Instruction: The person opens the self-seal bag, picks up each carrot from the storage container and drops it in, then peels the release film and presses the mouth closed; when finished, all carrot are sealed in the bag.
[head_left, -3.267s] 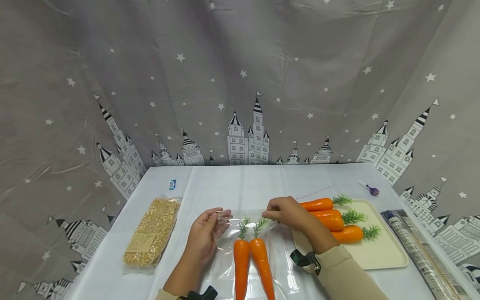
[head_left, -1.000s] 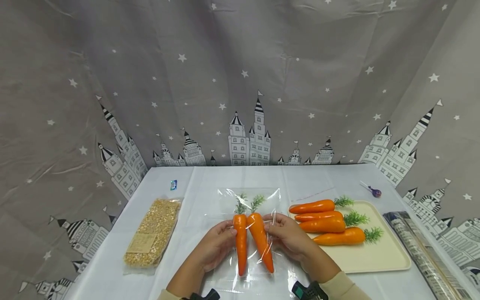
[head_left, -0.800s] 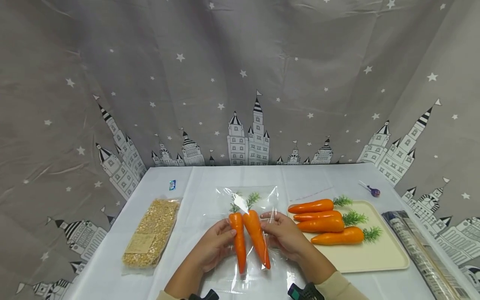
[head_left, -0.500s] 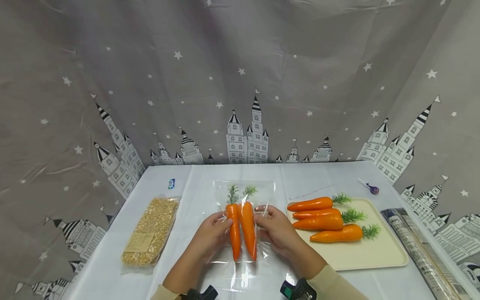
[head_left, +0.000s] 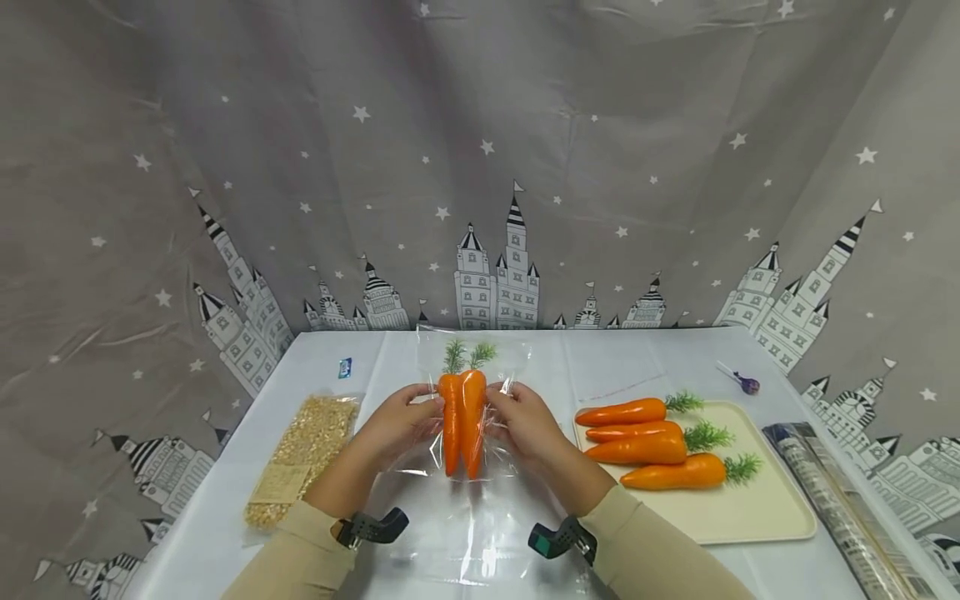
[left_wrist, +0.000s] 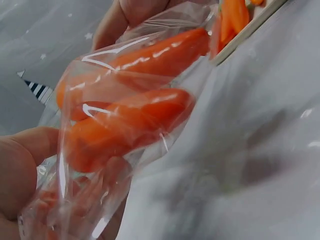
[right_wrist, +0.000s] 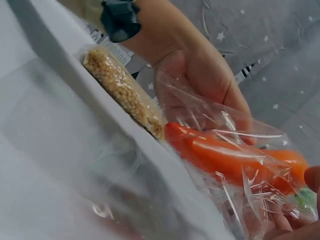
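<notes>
Two orange carrots with green tops, a left carrot (head_left: 451, 421) and a right carrot (head_left: 472, 417), stand side by side inside a clear plastic bag (head_left: 513, 354), raised above the table. My left hand (head_left: 393, 421) grips the bag and left carrot from the left, thumb in front. My right hand (head_left: 525, 417) holds the other side, at the right carrot. In the left wrist view, the carrots (left_wrist: 120, 132) show through shiny, creased film. The right wrist view has the bagged carrots (right_wrist: 230, 155) between both hands; some fingers are partly hidden behind the film.
At right, a cream tray (head_left: 750, 517) bears several carrots (head_left: 645, 446). Beyond it lie a lollipop (head_left: 746, 383) and a long plastic-wrapped package (head_left: 832, 500). A bag of corn-like kernels (head_left: 307, 454) and a small blue packet (head_left: 345, 367) lie left. Clear plastic (head_left: 480, 567) covers the near table.
Earlier my hands were at the bag's top with the carrots on the table. Both hands then gripped its sides, raised it away from me, and brought the carrots together and upright.
</notes>
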